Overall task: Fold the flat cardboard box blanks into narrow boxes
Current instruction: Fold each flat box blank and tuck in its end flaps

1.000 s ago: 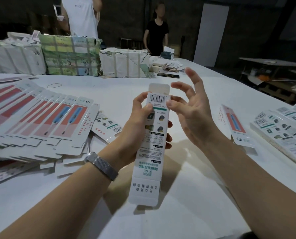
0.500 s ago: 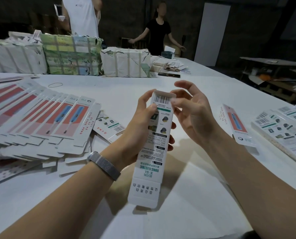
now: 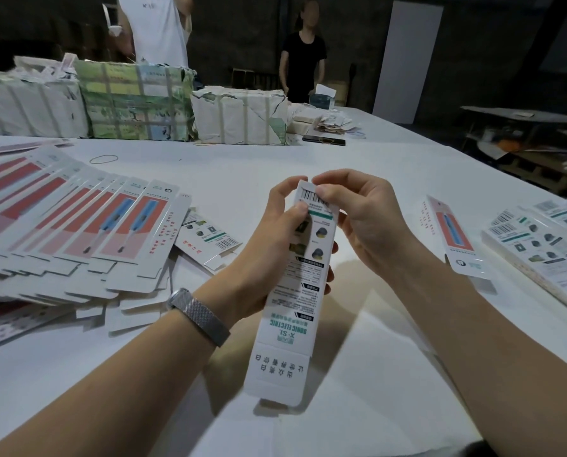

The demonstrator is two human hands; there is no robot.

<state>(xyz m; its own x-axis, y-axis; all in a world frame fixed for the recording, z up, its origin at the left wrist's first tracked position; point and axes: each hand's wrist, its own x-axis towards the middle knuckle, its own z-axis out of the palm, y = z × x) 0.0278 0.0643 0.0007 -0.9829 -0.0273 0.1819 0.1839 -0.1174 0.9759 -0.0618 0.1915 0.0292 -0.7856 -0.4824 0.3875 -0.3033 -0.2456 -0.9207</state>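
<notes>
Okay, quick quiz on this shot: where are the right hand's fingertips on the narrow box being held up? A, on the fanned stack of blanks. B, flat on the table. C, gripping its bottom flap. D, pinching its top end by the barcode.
D: the right hand curls its fingertips over the top end of the narrow box at the barcode, while the left hand grips the box's middle.
</notes>
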